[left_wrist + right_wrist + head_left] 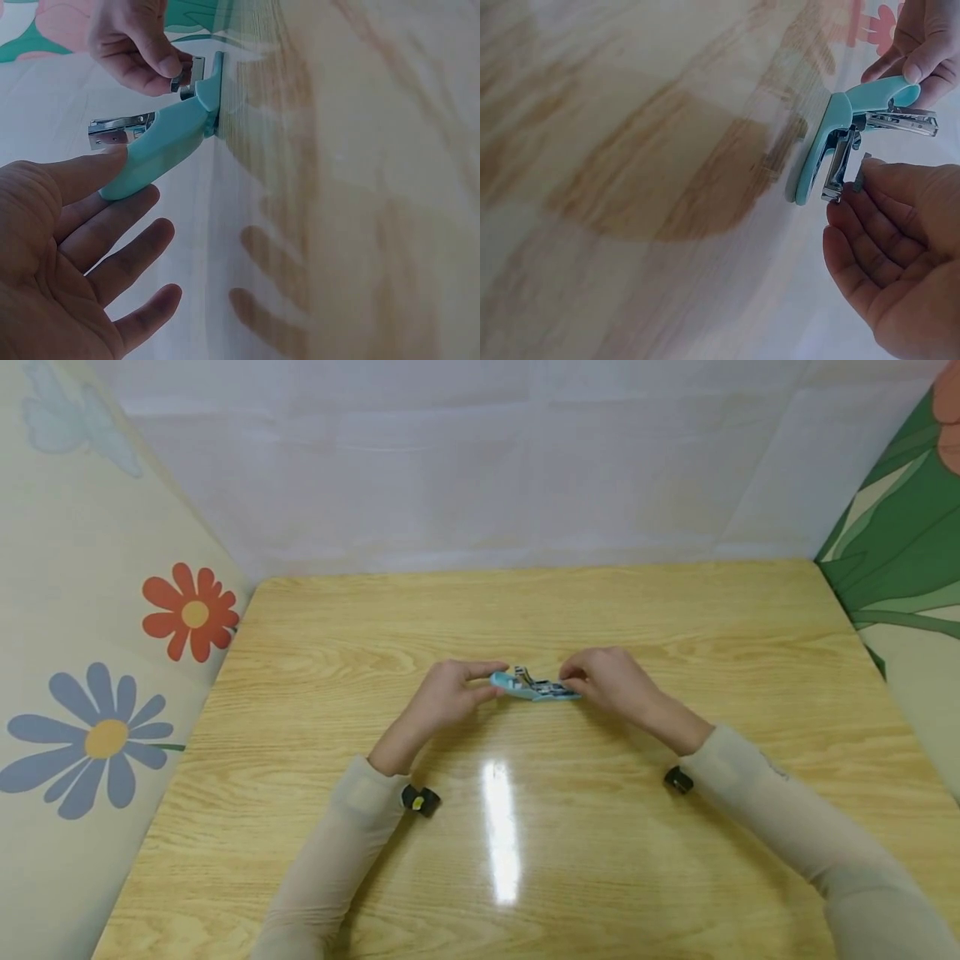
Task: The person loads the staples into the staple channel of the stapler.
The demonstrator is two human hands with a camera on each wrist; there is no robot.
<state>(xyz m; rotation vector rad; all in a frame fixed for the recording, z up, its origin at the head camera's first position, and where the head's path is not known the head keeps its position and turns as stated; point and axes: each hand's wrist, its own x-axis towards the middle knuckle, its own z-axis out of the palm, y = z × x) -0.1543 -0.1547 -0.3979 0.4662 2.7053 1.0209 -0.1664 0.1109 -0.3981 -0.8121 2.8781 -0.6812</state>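
A teal stapler (538,695) lies folded wide on the table, its metal parts exposed. My left hand (448,692) pinches the end of its teal upper cover (169,139) between thumb and index finger, the other fingers spread apart. My right hand (611,681) is at the opposite end, close to the metal staple channel (841,161). Between its thumb and a fingertip it pinches a short grey strip of staples (861,174), held just beside the channel. In the right wrist view, the strip looks apart from the stapler; the head view hides it behind the fingers.
The wood-grain table (360,627) reaches back to a white sheet (480,468). Flower-painted panels stand at the left (82,568) and right. Small black devices (422,801) are strapped at both wrists.
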